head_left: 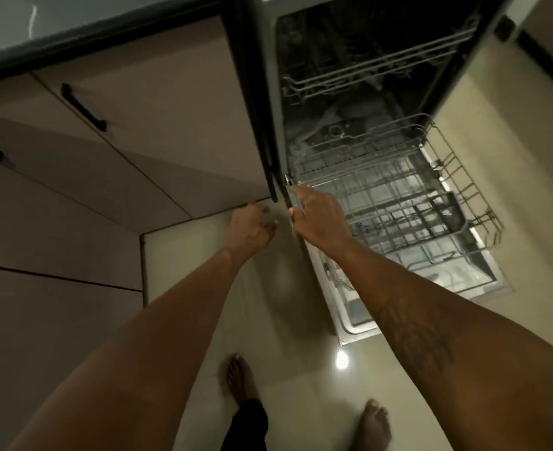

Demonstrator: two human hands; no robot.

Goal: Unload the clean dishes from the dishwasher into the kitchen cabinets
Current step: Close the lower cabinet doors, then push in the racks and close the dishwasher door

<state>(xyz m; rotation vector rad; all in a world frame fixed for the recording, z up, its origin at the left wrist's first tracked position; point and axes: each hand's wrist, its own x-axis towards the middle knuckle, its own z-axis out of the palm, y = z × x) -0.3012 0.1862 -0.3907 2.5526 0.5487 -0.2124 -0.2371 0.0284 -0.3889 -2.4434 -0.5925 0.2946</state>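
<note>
The right hand [317,219] rests on the near left corner of the lower rack [395,206], fingers curled over its wire rim; whether they fully clamp the wire cannot be told. The left hand [252,227] hangs just left of the rack, beside the dishwasher [359,76] frame, fingers loosely curled and holding nothing.

The lower rack is pulled out over the open door [431,281], which lies flat near the floor [268,320]. No dishes can be made out in the rack; a dark cutlery basket [438,209] sits toward its far right side, contents not discernible. The upper rack [376,63] sits inside the tub, above and behind the lower rack; the interior is too dark to confirm any load.

Handling judgement: the rack is stiff coated wire on rollers, and light if it is as bare as it looks. Take hold at the front rim or at both front corners, and push evenly to avoid skewing it on the door tracks. Any remaining dishes may be wet and slippery.

Cabinets [83,109] with dark handles stand left of the dishwasher, below the table [41,21] edge.
</note>
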